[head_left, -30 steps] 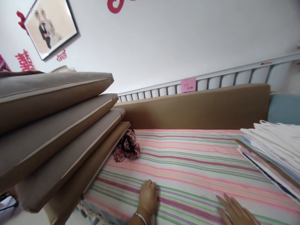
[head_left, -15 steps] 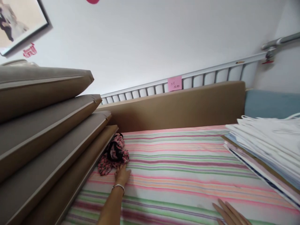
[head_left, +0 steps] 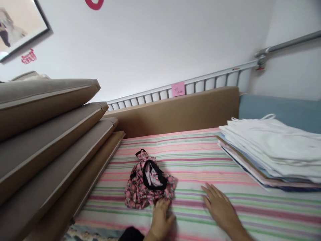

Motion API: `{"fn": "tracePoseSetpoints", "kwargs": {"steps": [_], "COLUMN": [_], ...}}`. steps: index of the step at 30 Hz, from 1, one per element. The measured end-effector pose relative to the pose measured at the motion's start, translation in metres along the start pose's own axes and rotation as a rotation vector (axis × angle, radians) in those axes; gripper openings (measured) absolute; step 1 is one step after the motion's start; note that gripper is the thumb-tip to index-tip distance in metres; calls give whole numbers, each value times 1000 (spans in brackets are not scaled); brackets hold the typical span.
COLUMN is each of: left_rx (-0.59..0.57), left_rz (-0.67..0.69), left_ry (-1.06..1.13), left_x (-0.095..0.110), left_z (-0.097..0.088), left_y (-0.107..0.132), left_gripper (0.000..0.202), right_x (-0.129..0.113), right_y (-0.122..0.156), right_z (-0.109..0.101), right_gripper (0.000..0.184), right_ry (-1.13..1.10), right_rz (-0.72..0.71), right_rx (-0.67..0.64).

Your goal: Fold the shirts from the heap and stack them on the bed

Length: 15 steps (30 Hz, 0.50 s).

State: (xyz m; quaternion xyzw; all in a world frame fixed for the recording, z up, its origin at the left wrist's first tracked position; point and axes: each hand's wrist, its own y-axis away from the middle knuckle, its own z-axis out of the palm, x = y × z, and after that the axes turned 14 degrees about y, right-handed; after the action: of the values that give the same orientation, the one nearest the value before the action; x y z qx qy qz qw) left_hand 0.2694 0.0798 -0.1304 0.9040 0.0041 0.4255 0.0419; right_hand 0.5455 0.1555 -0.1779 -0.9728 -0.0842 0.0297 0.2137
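My left hand [head_left: 160, 217] is at the near edge of a crumpled pink floral garment [head_left: 139, 189] with black trim, its fingers closed on the cloth. A round black-edged opening in the garment faces up. My right hand [head_left: 220, 206] lies to the right with fingers stretched out, over the striped bed sheet [head_left: 190, 167], and holds nothing. To its upper right sits a stack of folded clothes [head_left: 276, 144], white on top with blue, brown and pink layers below.
Several stacked brown-grey cushions [head_left: 75, 134] fill the left side. A long brown padded board [head_left: 175, 112] runs along the back, before a white radiator [head_left: 155, 97] bearing a pink note [head_left: 178, 89]. A blue panel [head_left: 281, 110] stands behind the clothes.
The floral garment has come away from the cushions, toward me and rightward, along with my left hand. My right hand has moved farther into view. The camera view has shifted right.
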Motion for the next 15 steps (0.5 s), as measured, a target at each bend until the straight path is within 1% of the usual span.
{"fn": "tracePoseSetpoints", "kwargs": {"steps": [2, 4, 7, 8, 10, 12, 15], "left_rx": [-68, -133, -247, -263, -254, -245, -325], "left_rz": [30, 57, 56, 49, 54, 71, 79], "left_ry": [16, 7, -27, -30, -1, 55, 139], "left_x": [14, 22, 23, 23, 23, 26, 34], "left_z": [24, 34, 33, 31, 30, 33, 48], "left_y": [28, 47, 63, 66, 72, 78, 85], "left_gripper": [64, 67, 72, 72, 70, 69, 75], "right_x": [-4, -7, -9, -10, -15, -26, -56], "right_y": [1, 6, 20, 26, 36, 43, 51], "right_z": [-14, -28, -46, -51, -60, -65, -68], "right_gripper": [45, 45, 47, 48, 51, 51, 54], "right_ry": [-42, -89, -161, -189, -278, -462, -851], "right_rz": [21, 29, 29, 34, 52, 97, 211], "right_rx": [-76, -148, -234, -260, -304, -329, -353]}}
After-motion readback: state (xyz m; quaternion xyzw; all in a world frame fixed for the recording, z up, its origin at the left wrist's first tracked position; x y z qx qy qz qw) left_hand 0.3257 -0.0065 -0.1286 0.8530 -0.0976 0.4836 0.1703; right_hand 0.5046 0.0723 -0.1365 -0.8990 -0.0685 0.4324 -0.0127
